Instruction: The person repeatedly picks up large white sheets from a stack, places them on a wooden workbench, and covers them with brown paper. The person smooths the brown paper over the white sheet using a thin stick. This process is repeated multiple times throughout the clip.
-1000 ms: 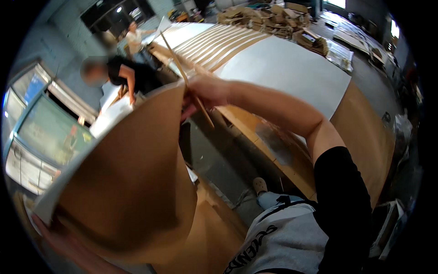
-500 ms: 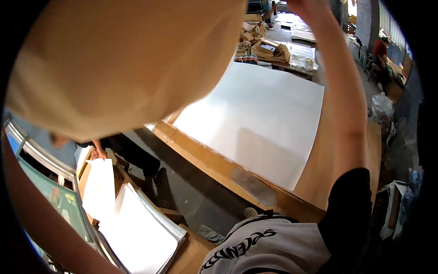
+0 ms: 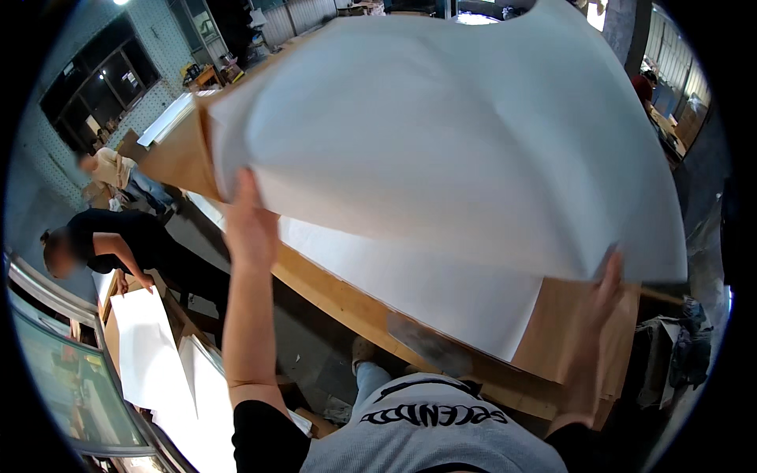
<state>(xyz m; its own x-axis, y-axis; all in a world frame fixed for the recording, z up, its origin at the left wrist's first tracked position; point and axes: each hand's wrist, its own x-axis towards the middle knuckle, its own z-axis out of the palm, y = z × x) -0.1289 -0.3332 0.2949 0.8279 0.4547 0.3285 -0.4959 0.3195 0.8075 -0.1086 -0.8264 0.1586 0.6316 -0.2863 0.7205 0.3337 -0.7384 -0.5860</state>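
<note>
The work looks midway: one layer is laid and another is in the air. The sheet (image 3: 426, 142), pale on top and brown where its left end turns over, is held up above the surface (image 3: 331, 290), bellying upward and hiding most of the far side. The left hand (image 3: 251, 229) is closed on its near edge close to the left end; the right hand (image 3: 604, 296) holds that same edge near the right corner, though blur hides just how its fingers wrap. Beneath, the lower sheet (image 3: 457, 303) lies flat, its near side running just inside the near edge of the surface and its right side stopping short of the right end, where a brown layer (image 3: 556, 315) shows. So the lower sheet seems done, as far as its visible part tells. What is left, by the look of it, is the held sheet: it is not yet flat, its near edge hangs clear, and it is not squared to anything. Whether its far edge touches the surface cannot be told. To the left, a co-worker (image 3: 134, 244) holds a white paper (image 3: 154, 339) beside a white pile (image 3: 213, 402), apart from this work.
</note>
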